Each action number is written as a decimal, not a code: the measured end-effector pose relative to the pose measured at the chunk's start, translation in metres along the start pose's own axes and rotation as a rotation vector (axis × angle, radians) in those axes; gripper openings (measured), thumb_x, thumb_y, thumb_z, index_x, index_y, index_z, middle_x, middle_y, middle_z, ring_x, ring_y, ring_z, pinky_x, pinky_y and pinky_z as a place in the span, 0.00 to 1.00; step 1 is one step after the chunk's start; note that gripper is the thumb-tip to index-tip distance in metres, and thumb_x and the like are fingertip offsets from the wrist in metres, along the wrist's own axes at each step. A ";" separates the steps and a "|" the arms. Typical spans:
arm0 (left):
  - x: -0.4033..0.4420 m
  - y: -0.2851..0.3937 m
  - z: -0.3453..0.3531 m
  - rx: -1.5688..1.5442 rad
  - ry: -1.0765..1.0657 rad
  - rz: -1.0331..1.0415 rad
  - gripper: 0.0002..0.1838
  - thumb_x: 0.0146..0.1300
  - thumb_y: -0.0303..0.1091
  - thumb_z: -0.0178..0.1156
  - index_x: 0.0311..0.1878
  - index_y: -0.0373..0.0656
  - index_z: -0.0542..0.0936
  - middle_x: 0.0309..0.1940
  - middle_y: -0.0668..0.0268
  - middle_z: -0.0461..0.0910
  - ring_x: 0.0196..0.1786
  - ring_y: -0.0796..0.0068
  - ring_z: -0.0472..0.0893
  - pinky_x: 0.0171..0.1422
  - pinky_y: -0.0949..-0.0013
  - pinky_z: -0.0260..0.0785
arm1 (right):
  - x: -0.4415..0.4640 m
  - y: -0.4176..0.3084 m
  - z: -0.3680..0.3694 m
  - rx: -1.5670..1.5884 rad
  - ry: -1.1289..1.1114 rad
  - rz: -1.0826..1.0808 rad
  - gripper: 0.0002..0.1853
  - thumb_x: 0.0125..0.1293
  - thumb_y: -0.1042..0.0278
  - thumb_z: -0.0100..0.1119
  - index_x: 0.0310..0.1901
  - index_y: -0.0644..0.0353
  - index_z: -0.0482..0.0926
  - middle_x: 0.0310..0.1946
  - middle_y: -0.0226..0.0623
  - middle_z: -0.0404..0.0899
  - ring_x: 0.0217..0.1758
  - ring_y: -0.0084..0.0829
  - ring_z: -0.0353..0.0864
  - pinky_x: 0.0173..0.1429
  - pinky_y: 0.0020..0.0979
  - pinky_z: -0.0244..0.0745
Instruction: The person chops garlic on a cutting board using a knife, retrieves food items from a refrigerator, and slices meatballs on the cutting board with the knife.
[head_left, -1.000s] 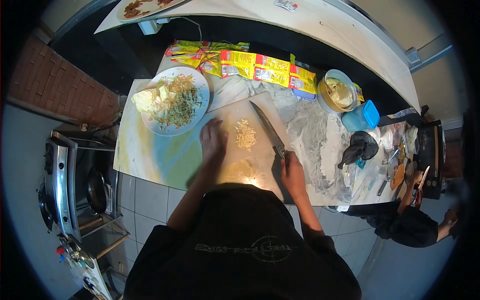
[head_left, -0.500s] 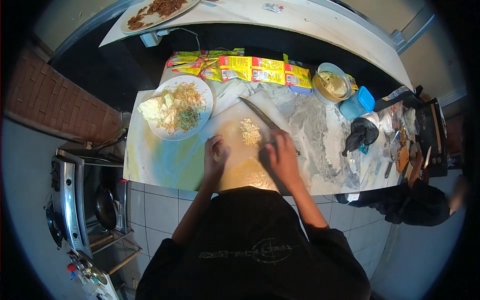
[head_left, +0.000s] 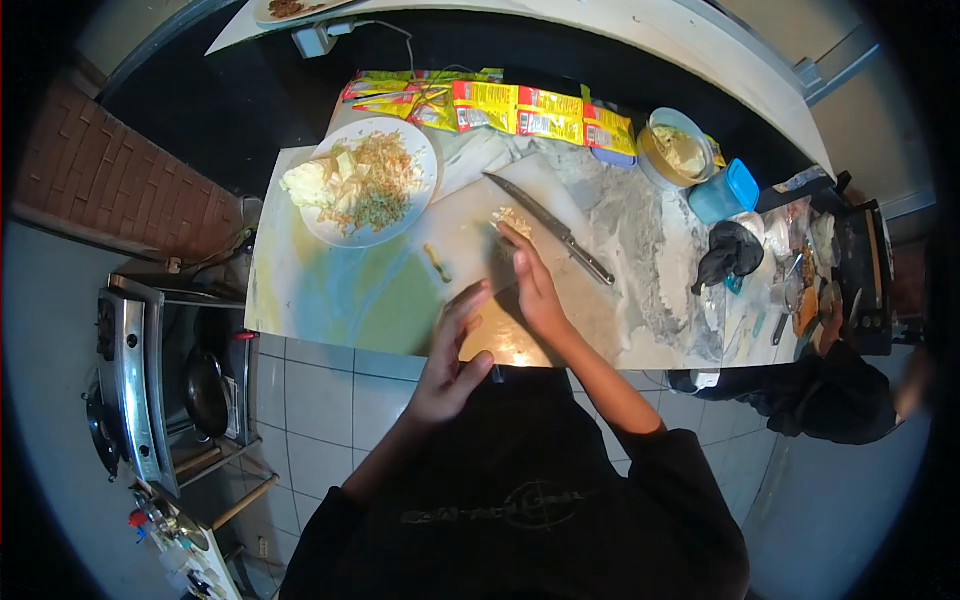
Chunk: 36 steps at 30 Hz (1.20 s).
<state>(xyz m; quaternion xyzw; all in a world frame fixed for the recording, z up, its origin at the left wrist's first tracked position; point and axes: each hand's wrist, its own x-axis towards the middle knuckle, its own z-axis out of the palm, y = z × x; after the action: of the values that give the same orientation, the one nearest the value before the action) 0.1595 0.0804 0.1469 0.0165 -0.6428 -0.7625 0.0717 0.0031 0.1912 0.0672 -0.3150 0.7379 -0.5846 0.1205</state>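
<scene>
My right hand [head_left: 538, 290] is over the cutting board [head_left: 560, 185], fingers stretched out, their tips at a small pile of finely chopped pale pieces [head_left: 512, 218] and partly covering it. A kitchen knife [head_left: 545, 222] lies to the right of the pile, its black handle pointing toward the lower right. Nothing is in my left hand [head_left: 452, 362], held with fingers apart near the counter's front edge. A small yellow-green scrap [head_left: 437, 263] lies left of the pile. Farther left, a white plate [head_left: 425, 160] carries pale chunks, shredded vegetables and chopped greens.
Yellow-red sachets [head_left: 520, 112] line the back of the counter. A tub of pale paste [head_left: 678, 150], a blue-lidded container [head_left: 725, 192] and a black plastic bag [head_left: 728, 255] are at the right. Another person's dark sleeve [head_left: 850, 395] shows beyond. A stove [head_left: 130, 370] stands at left.
My right hand has left the knife area and moved left toward the pile; the knife handle is now uncovered. My left hand has drawn back toward me, and the scrap shows on the board.
</scene>
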 end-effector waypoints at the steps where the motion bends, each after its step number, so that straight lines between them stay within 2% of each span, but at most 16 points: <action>1: 0.000 -0.005 0.001 0.176 0.032 0.112 0.38 0.66 0.41 0.54 0.75 0.37 0.54 0.76 0.51 0.51 0.79 0.54 0.51 0.79 0.54 0.42 | -0.004 -0.004 0.001 0.365 -0.029 0.143 0.30 0.78 0.45 0.36 0.71 0.57 0.63 0.73 0.44 0.61 0.74 0.44 0.61 0.75 0.46 0.54; 2: 0.003 -0.011 0.003 0.178 0.020 0.107 0.38 0.66 0.41 0.54 0.75 0.37 0.54 0.76 0.51 0.51 0.79 0.54 0.51 0.79 0.54 0.42 | -0.010 -0.010 0.008 0.369 -0.017 0.146 0.30 0.78 0.45 0.36 0.71 0.57 0.63 0.73 0.44 0.61 0.74 0.44 0.61 0.75 0.46 0.54; 4: 0.014 -0.022 0.014 0.404 0.007 0.347 0.35 0.66 0.39 0.53 0.73 0.35 0.58 0.75 0.50 0.53 0.78 0.53 0.53 0.79 0.54 0.43 | -0.021 -0.032 0.028 1.133 -0.164 0.410 0.37 0.76 0.36 0.31 0.75 0.55 0.56 0.74 0.41 0.58 0.73 0.39 0.63 0.75 0.40 0.56; 5: 0.018 -0.028 0.024 0.405 0.008 0.257 0.33 0.65 0.37 0.51 0.72 0.35 0.61 0.74 0.48 0.56 0.78 0.53 0.54 0.79 0.53 0.44 | -0.032 -0.048 0.027 1.259 -0.257 0.398 0.39 0.75 0.34 0.32 0.75 0.56 0.52 0.74 0.42 0.59 0.72 0.39 0.62 0.75 0.38 0.56; 6: 0.021 -0.037 0.026 0.410 -0.010 0.246 0.33 0.65 0.37 0.51 0.72 0.35 0.61 0.74 0.48 0.56 0.78 0.53 0.54 0.79 0.53 0.44 | -0.038 -0.053 0.026 1.273 -0.238 0.397 0.39 0.75 0.34 0.32 0.75 0.56 0.52 0.74 0.42 0.59 0.72 0.39 0.62 0.75 0.38 0.56; 8: 0.030 -0.055 0.027 1.074 0.185 0.362 0.30 0.70 0.37 0.49 0.72 0.35 0.61 0.70 0.51 0.63 0.74 0.56 0.62 0.76 0.55 0.52 | -0.049 -0.056 0.022 1.368 -0.149 0.427 0.40 0.75 0.34 0.34 0.75 0.59 0.53 0.73 0.41 0.59 0.73 0.39 0.62 0.75 0.39 0.56; 10: 0.040 -0.067 0.023 0.832 0.144 0.277 0.28 0.70 0.38 0.52 0.70 0.36 0.64 0.67 0.50 0.65 0.72 0.56 0.64 0.73 0.58 0.56 | -0.078 -0.078 -0.008 1.436 0.008 0.564 0.36 0.77 0.37 0.32 0.74 0.57 0.56 0.70 0.38 0.64 0.69 0.33 0.67 0.71 0.36 0.62; 12: 0.030 -0.072 0.027 0.596 0.092 0.159 0.27 0.71 0.39 0.54 0.69 0.37 0.67 0.64 0.49 0.67 0.70 0.56 0.66 0.70 0.61 0.61 | -0.110 -0.082 -0.031 1.253 -0.081 0.384 0.33 0.78 0.41 0.35 0.72 0.59 0.59 0.67 0.38 0.69 0.67 0.33 0.69 0.69 0.35 0.64; 14: 0.025 -0.063 0.040 -0.168 0.073 -0.236 0.19 0.76 0.41 0.49 0.61 0.36 0.72 0.57 0.56 0.74 0.58 0.66 0.74 0.62 0.68 0.65 | -0.150 -0.079 -0.050 1.165 -0.026 0.375 0.31 0.78 0.43 0.36 0.70 0.59 0.63 0.64 0.38 0.72 0.66 0.33 0.72 0.68 0.35 0.65; 21: -0.060 -0.070 0.136 -0.104 -0.601 -0.423 0.13 0.78 0.39 0.47 0.46 0.37 0.73 0.37 0.67 0.78 0.41 0.79 0.72 0.49 0.72 0.64 | -0.320 -0.108 -0.062 0.779 0.397 0.391 0.23 0.80 0.54 0.39 0.61 0.63 0.74 0.51 0.40 0.82 0.59 0.29 0.78 0.63 0.30 0.70; 24: -0.108 -0.076 0.205 -0.235 -0.887 -0.589 0.12 0.78 0.39 0.46 0.50 0.40 0.73 0.43 0.65 0.78 0.45 0.79 0.74 0.54 0.71 0.66 | -0.405 -0.126 -0.048 0.635 0.721 0.288 0.21 0.79 0.56 0.42 0.58 0.64 0.75 0.47 0.38 0.82 0.55 0.24 0.78 0.60 0.29 0.72; 27: -0.158 -0.095 0.267 -0.310 -1.064 -0.939 0.21 0.79 0.44 0.43 0.68 0.46 0.65 0.67 0.64 0.67 0.64 0.70 0.73 0.67 0.63 0.66 | -0.489 -0.168 -0.039 -0.094 1.118 0.259 0.19 0.76 0.61 0.47 0.58 0.66 0.74 0.56 0.47 0.78 0.61 0.44 0.77 0.66 0.38 0.68; 28: -0.186 -0.085 0.293 -0.345 -1.099 -1.030 0.26 0.79 0.47 0.40 0.73 0.46 0.60 0.71 0.65 0.64 0.67 0.69 0.70 0.69 0.64 0.65 | -0.516 -0.166 -0.032 -0.465 1.135 0.232 0.20 0.75 0.59 0.47 0.62 0.61 0.74 0.66 0.46 0.70 0.69 0.46 0.69 0.71 0.43 0.63; 32: -0.275 -0.063 0.352 -0.347 -1.570 -1.348 0.32 0.78 0.55 0.37 0.76 0.44 0.55 0.75 0.61 0.57 0.75 0.65 0.60 0.78 0.60 0.53 | -0.600 -0.171 -0.010 -0.902 1.251 0.330 0.22 0.74 0.57 0.47 0.65 0.56 0.72 0.72 0.46 0.62 0.74 0.50 0.61 0.73 0.49 0.57; 34: -0.293 -0.084 0.374 -0.089 -1.807 -1.106 0.35 0.76 0.56 0.39 0.77 0.44 0.51 0.75 0.59 0.54 0.75 0.63 0.60 0.78 0.58 0.51 | -0.647 -0.159 -0.004 -1.031 1.302 0.390 0.22 0.75 0.56 0.47 0.65 0.54 0.71 0.73 0.45 0.59 0.75 0.50 0.60 0.74 0.50 0.57; 36: -0.316 -0.059 0.414 -0.074 -1.896 -0.952 0.34 0.75 0.57 0.42 0.74 0.43 0.57 0.72 0.57 0.59 0.74 0.61 0.62 0.76 0.58 0.53 | -0.696 -0.148 -0.002 -0.852 1.627 0.973 0.23 0.76 0.53 0.45 0.66 0.54 0.70 0.73 0.46 0.60 0.75 0.51 0.60 0.74 0.48 0.56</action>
<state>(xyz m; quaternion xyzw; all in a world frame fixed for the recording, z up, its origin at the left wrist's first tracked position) 0.4181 0.5359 0.1390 -0.3368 -0.3399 -0.4323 -0.7643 0.5881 0.5969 0.0744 0.4902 0.7889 -0.1997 -0.3122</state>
